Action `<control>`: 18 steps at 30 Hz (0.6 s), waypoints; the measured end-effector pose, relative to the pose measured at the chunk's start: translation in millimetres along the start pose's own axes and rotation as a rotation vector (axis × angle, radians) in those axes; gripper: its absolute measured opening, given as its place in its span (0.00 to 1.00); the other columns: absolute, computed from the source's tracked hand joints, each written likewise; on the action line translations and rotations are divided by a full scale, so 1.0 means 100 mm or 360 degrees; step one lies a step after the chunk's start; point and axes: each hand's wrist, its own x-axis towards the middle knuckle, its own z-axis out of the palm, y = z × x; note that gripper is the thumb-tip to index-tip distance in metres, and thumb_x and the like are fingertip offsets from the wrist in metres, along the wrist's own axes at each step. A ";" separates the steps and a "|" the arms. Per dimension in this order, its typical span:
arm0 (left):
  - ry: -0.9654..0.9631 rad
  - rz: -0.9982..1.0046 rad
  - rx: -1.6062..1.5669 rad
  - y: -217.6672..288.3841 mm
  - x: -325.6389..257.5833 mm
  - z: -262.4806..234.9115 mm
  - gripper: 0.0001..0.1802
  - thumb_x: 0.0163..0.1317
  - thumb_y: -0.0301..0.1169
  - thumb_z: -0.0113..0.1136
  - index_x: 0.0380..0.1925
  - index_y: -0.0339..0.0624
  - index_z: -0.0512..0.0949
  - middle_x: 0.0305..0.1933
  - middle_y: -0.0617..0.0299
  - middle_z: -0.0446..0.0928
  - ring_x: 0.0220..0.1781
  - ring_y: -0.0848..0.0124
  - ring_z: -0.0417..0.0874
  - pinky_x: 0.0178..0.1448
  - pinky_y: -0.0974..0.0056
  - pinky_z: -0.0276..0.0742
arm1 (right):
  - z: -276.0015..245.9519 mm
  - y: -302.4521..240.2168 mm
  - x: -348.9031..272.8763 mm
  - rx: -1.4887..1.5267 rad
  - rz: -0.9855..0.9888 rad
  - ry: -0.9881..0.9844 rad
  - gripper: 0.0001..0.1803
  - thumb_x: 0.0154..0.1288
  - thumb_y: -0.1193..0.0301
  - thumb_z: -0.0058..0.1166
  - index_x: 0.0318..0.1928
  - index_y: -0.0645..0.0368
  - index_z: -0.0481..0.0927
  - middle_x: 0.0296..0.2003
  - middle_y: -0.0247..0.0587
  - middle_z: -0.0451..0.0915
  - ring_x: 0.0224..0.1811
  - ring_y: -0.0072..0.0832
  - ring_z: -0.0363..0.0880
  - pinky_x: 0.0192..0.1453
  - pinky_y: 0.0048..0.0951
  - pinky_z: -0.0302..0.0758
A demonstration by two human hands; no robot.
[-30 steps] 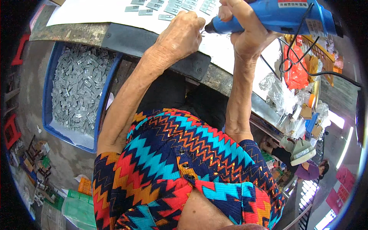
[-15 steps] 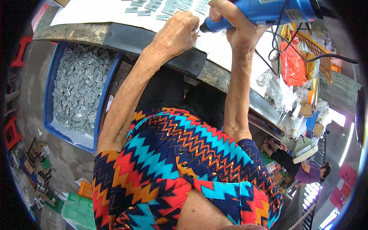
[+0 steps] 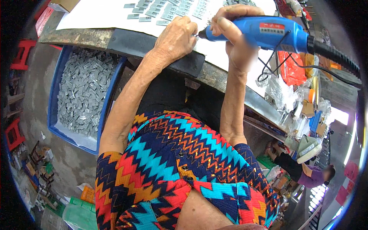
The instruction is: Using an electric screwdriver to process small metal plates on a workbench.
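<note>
My right hand [image 3: 238, 44] wraps round a blue electric screwdriver [image 3: 266, 32], whose black tip points left. Right at that tip my left hand [image 3: 177, 37] is closed, its fingers pressed together at the table's near edge. What it pinches is hidden behind the fingers; only a small shiny bit shows where the tip meets them. Beyond both hands, several flat grey rectangular pieces [image 3: 168, 12] lie in rows on the white sheet [image 3: 96, 15] covering the table.
Left below the table edge stands a blue bin [image 3: 49, 103] heaped with small grey pieces [image 3: 82, 92]. A red plastic bag [image 3: 292, 69] and clear plastic bags [image 3: 281, 90] crowd the table's right end. A black cable [image 3: 326, 73] hangs by the screwdriver. Another person [image 3: 303, 170] is farther right.
The screwdriver's rear end has swung down toward me, so it now lies nearly level. My right hand turned with it. My left hand stays closed at the tip; the whole view shifted slightly.
</note>
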 end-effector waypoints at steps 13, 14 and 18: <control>-0.0036 -0.0070 -0.0115 0.06 -0.06 -0.01 0.08 0.48 0.26 0.55 0.29 0.36 0.72 0.25 0.50 0.73 0.31 0.57 0.77 0.39 0.57 0.72 | -0.01 -0.36 0.00 0.0123 -0.0155 0.0041 0.16 0.47 0.81 0.43 0.40 0.68 0.67 0.29 0.58 0.73 0.19 0.32 0.72 0.29 0.37 0.73; -0.0064 -0.0113 -0.0201 0.05 -0.05 -0.01 0.08 0.49 0.27 0.55 0.29 0.36 0.72 0.25 0.51 0.73 0.30 0.58 0.77 0.37 0.59 0.72 | -0.05 -0.41 -0.01 0.0146 -0.0119 0.0082 0.16 0.46 0.81 0.44 0.40 0.68 0.68 0.29 0.59 0.73 0.20 0.33 0.72 0.29 0.40 0.73; -0.0002 -0.0052 -0.0185 0.02 -0.07 0.03 0.08 0.50 0.28 0.55 0.29 0.35 0.73 0.26 0.51 0.75 0.30 0.60 0.77 0.37 0.61 0.72 | -0.07 -0.48 -0.11 0.0015 -0.0200 0.0277 0.14 0.48 0.81 0.45 0.40 0.67 0.70 0.29 0.58 0.74 0.20 0.32 0.72 0.30 0.39 0.72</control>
